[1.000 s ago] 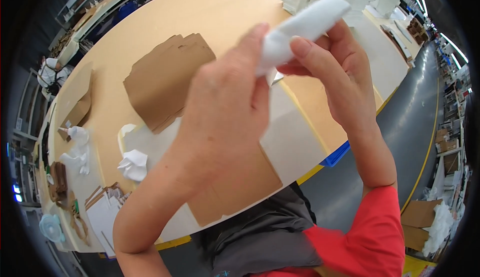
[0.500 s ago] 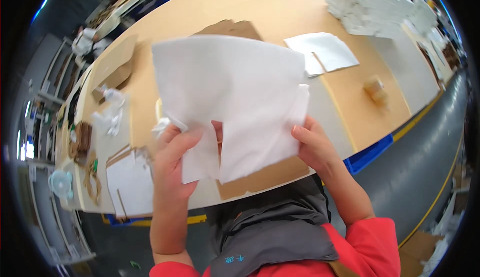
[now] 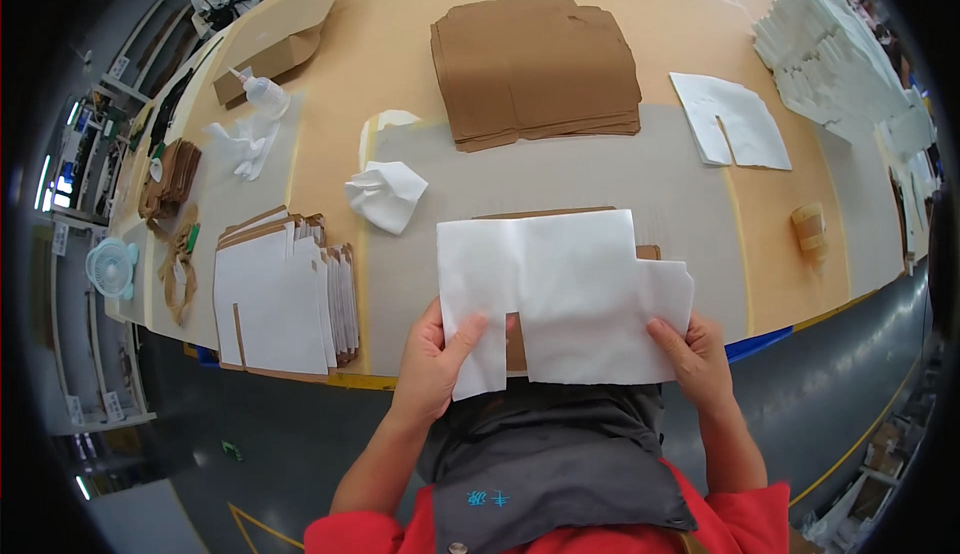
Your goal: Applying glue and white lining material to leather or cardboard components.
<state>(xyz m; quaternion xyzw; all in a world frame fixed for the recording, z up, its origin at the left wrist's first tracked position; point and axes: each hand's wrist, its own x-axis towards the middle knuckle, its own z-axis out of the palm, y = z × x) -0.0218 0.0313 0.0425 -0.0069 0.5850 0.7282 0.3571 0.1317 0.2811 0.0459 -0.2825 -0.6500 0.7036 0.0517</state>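
And it's a white sheet (image 3: 580,294) in play, right at the centre of the frame, held out over the near edge of the table (image 3: 390,44)! The left hand (image 3: 430,369) pinches its lower left side, thumb on top; the right hand (image 3: 697,359) pinches the lower right edge, so the hands sit well apart with the sheet stretched between them. It looks light, soft and a touch padded, more like felt or thin foam than card, and that faint crease running down to the slot suggests it bends easily. Probably not slippery, but here's the weak spot: the narrow strip left of the slot, right in that left-hand grip, could twist or tear if tugged. The broad middle looks sturdier, and the wide side edges should be the safest hold, light pressure only, since a hard squeeze might crumple it like that crumpled white piece (image 3: 388,197) left of centre. A stiffer-looking brown sheet (image 3: 516,349) peeks through the slot!
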